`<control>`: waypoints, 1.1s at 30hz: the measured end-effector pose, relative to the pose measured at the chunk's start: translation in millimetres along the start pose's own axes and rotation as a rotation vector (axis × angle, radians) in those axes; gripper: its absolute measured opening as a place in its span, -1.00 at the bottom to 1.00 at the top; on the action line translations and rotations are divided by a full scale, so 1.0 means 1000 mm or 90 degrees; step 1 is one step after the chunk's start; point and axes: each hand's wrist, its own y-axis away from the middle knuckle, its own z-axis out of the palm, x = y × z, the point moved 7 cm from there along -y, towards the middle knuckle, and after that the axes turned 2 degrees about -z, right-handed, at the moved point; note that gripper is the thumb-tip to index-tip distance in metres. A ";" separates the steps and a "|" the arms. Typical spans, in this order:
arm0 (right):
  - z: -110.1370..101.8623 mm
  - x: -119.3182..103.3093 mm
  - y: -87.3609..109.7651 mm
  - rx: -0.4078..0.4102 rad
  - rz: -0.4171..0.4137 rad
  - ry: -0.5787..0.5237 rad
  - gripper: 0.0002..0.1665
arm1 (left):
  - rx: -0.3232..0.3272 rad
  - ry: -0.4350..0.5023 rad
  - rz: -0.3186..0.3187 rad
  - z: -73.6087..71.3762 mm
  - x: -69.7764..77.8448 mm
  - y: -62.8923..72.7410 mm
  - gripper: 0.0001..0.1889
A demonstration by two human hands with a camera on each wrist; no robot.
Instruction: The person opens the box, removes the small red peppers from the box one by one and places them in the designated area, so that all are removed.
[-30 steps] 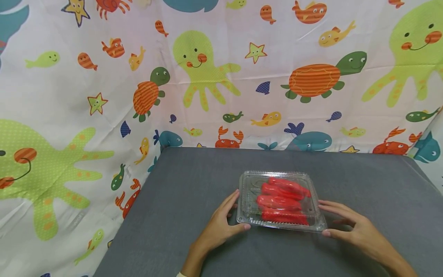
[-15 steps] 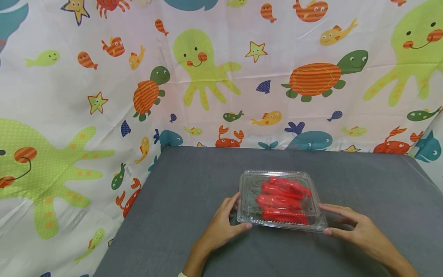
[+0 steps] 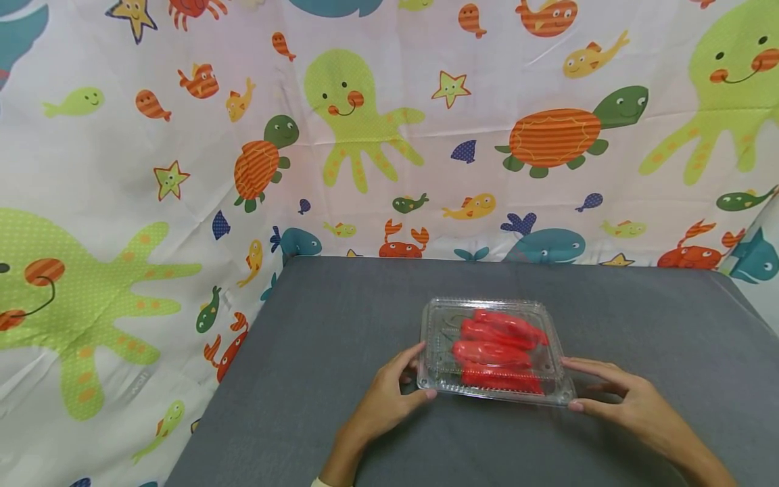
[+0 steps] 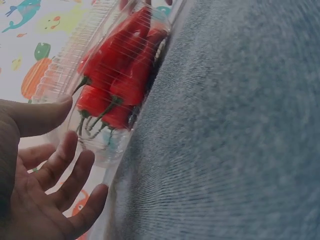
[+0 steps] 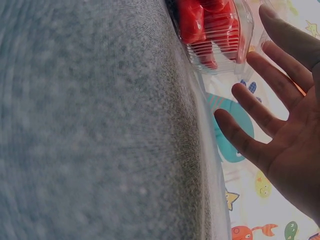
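A clear plastic clamshell box (image 3: 435, 372) lies on the grey cloth in the head view, its lid down. Inside it are several red peppers (image 3: 491, 353), their green stems toward the left. My left hand (image 3: 385, 399) is at the box's near left corner, thumb at the front edge and fingers along the left side. In the left wrist view its loosely bent fingers (image 4: 80, 172) lie beside the box end. My right hand (image 3: 627, 399) touches the right side with straight, spread fingers, its thumb at the near right corner. The right wrist view shows its palm (image 5: 295, 145) facing the box.
Grey cloth (image 3: 341, 325) covers the table beneath the box. Behind and to the left hangs a white curtain (image 3: 377, 210) printed with sea animals, reaching down to the table's edge.
My left thumb has drawn back slightly to the left along the box's front edge. The right hand and the box stay almost where they were.
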 end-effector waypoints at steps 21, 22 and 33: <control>0.001 0.001 -0.001 0.006 -0.011 0.003 -0.27 | -0.018 0.115 -0.007 -0.001 -0.003 0.000 -0.26; 0.001 0.001 -0.001 0.006 -0.012 0.003 -0.27 | -0.015 0.115 -0.007 -0.001 -0.002 0.000 -0.26; 0.001 0.005 -0.001 0.000 0.006 -0.008 -0.29 | 0.012 0.100 0.011 -0.001 -0.002 -0.002 -0.32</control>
